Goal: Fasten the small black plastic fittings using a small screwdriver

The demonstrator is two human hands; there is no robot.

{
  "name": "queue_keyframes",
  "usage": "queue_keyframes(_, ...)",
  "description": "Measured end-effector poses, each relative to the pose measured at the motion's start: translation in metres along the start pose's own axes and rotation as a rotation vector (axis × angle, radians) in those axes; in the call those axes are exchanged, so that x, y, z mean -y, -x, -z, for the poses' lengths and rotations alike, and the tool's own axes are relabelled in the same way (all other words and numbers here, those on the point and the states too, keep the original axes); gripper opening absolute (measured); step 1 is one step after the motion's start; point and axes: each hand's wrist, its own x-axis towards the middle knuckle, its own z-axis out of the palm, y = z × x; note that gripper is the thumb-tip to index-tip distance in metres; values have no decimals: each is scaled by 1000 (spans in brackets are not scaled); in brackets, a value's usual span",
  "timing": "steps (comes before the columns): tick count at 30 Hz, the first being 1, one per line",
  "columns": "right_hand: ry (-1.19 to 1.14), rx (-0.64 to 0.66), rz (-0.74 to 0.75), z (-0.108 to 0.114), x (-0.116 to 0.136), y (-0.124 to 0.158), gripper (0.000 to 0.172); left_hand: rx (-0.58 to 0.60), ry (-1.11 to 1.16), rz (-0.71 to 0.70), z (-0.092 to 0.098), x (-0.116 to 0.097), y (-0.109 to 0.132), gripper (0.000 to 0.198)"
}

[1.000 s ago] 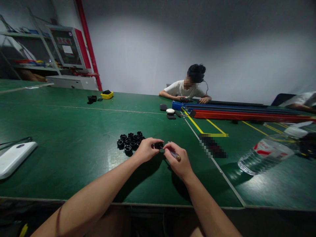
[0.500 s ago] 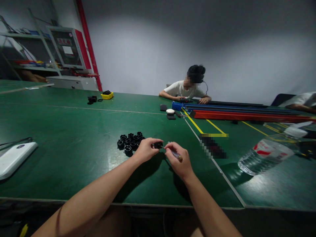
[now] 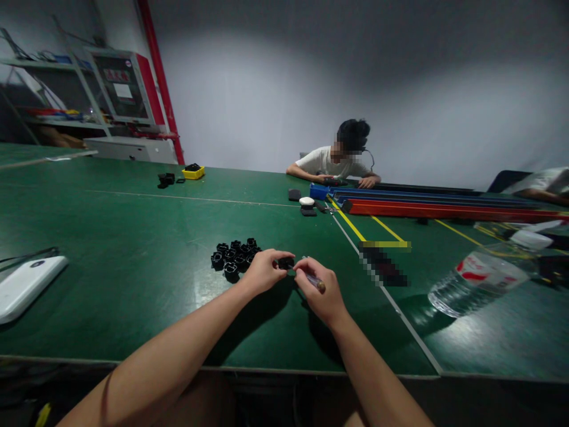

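My left hand (image 3: 265, 270) pinches a small black plastic part (image 3: 285, 263) between thumb and fingers, just above the green table. Held like a pen in my right hand (image 3: 320, 292) is a slim hand tool (image 3: 316, 281) with a brownish handle and a thin tip. That tip points left and meets the black part, though the exact contact is too small to make out. Beside my left hand lies a cluster of several similar black plastic parts (image 3: 230, 255), some partly hidden behind the hand.
Right of my hands, a large water bottle (image 3: 482, 276) lies tilted on the green table (image 3: 133, 284). A white power bank-like device (image 3: 29, 289) sits far left. Long red rails (image 3: 422, 209) stretch right, near a seated person (image 3: 331, 160). A yellow bin (image 3: 193, 172) stands at the back.
The tool's handle end and my right hand have shifted slightly left, toward the black part. My left hand stays nearly in place.
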Motion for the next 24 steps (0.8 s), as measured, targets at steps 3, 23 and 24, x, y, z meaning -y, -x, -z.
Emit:
queue_keyframes(3,-7,-4,-5,0,0,1,13,4,5,4,-1,2,0,47)
queue_keyframes(23,-14,-13,19,-1,-2,1,12,-6,-10,22,0,-1,-1,45)
queue_keyframes(24,-16,-15,19,-1,-2,1,12,-7,-10,22,0,-2,0,45)
